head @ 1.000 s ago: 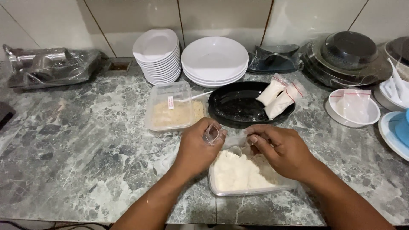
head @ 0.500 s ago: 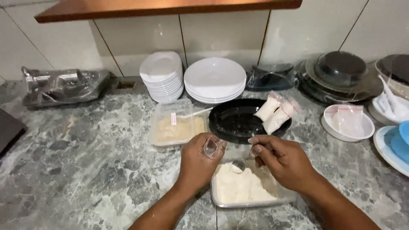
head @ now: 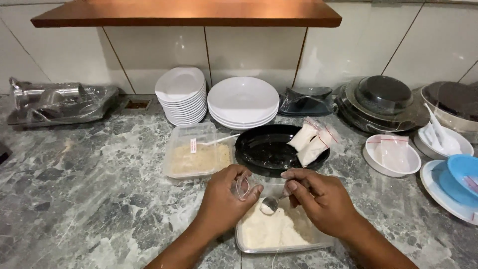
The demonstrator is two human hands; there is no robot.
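Note:
My left hand [head: 225, 201] pinches a small clear zip bag [head: 244, 187] open just above a clear rectangular container [head: 249, 243] of white powder. My right hand [head: 321, 201] holds a small metal spoon [head: 270, 204] with powder in its bowl, close beside the bag's mouth. Behind my hands a black round tray [head: 266, 149] carries two filled small bags [head: 312, 143] of white powder at its right edge.
A clear container of yellowish crumbs [head: 196, 154] with a white spoon stands left of the tray. Stacks of white plates [head: 242, 103] and bowls [head: 182, 94] line the wall. A white bowl with empty zip bags [head: 392, 154] and blue dishes [head: 460, 180] sit right. A wrapped metal tray [head: 59, 102] lies far left.
My right hand has dipped the spoon into the powder and brought it up beside the bag. The camera view has tilted upward, showing the wooden shelf.

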